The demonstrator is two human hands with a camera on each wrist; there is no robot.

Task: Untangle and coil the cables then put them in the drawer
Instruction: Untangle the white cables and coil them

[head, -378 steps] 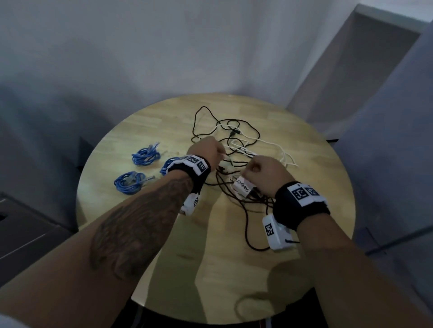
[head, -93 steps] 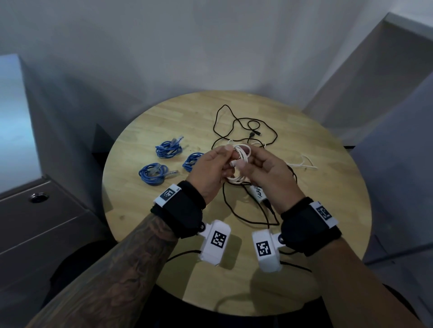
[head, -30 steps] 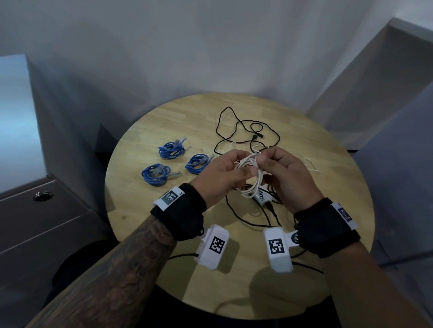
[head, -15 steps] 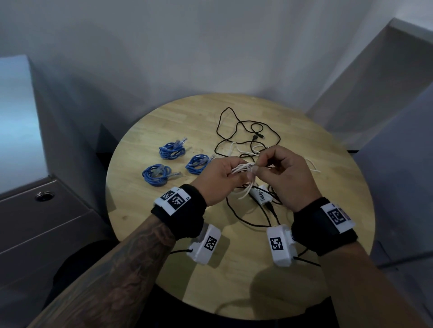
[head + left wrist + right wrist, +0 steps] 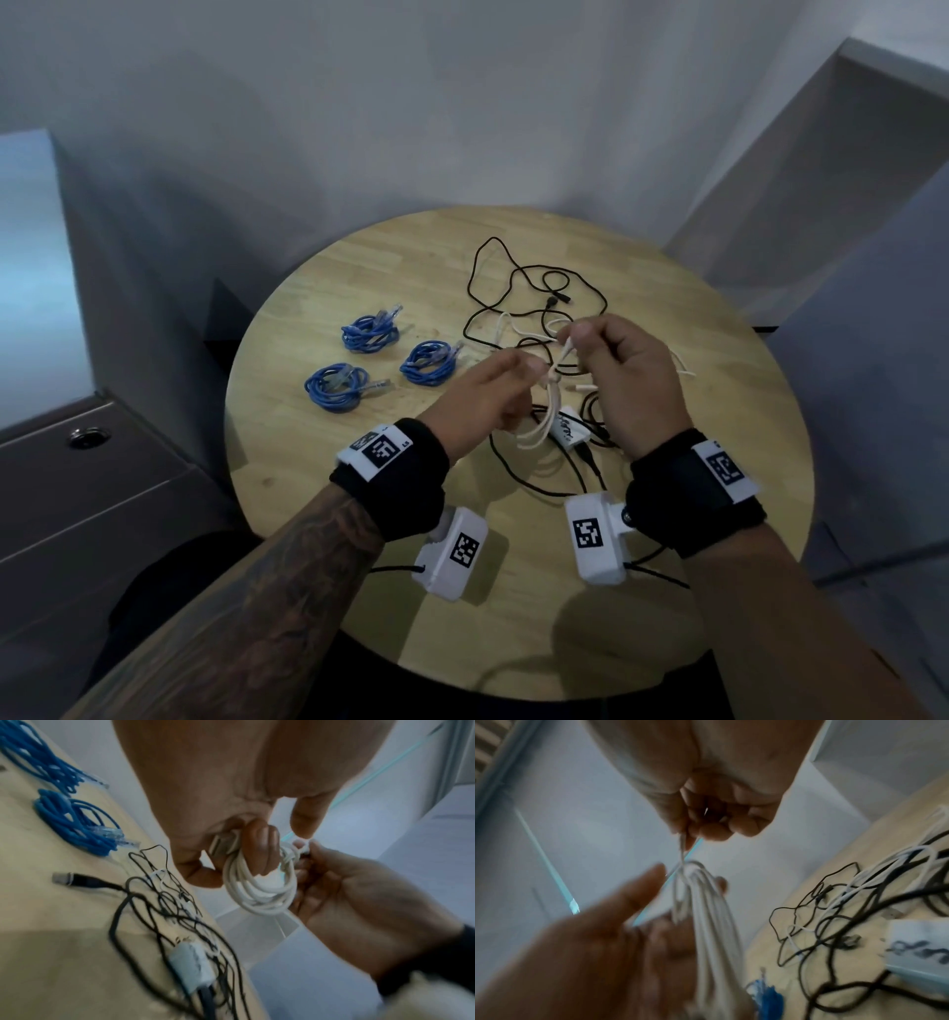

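Above the round wooden table [image 5: 719, 390] my left hand [image 5: 493, 390] holds a coiled white cable [image 5: 544, 416] [image 5: 259, 888], its fingers curled through the loops. My right hand [image 5: 611, 370] pinches the cable's loose end [image 5: 682, 845] and holds it taut above the coil, wrapped round the top of the bundle. A tangle of black cables [image 5: 534, 288] with thin white strands lies on the table beyond and under my hands. Three coiled blue cables [image 5: 369, 334] [image 5: 336, 385] [image 5: 429, 362] lie on the left of the table.
A white adapter block [image 5: 567, 429] with a black plug lies in the tangle under my hands. A grey drawer unit [image 5: 87, 488] with a round lock [image 5: 88, 438] stands shut at the left. Grey walls and a grey cabinet close in behind and right.
Over twelve seconds the white cable left the tangle and became a coil in my left hand. In the last second my right hand rose, pulling the loose end taut above the coil.
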